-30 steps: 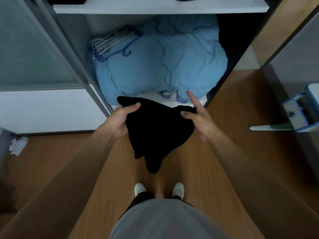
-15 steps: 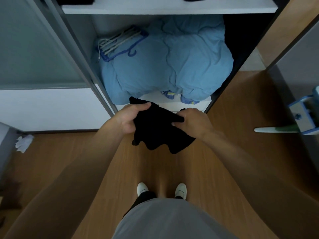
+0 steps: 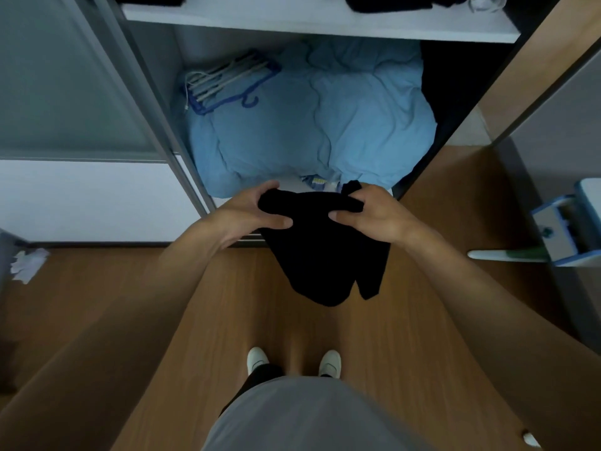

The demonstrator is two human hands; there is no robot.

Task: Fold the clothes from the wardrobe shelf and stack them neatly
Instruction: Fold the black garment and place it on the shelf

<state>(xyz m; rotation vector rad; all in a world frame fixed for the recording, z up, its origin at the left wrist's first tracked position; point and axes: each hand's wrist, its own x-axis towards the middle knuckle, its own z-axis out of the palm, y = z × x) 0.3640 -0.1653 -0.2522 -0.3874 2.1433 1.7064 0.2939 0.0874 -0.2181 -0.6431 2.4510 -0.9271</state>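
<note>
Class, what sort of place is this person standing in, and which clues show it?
Probably a bedroom, at an open wardrobe: a white shelf, a blue duvet stuffed beneath it with hangers on top, and a black garment gripped by the left hand and right hand.

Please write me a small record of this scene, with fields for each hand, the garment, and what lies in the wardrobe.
left hand: grips the upper left edge of the black garment
right hand: grips the upper right edge
garment: held in the air, hanging down over the wooden floor
lower wardrobe space: blue duvet with hangers on it
upper shelf: carries dark clothes
</note>
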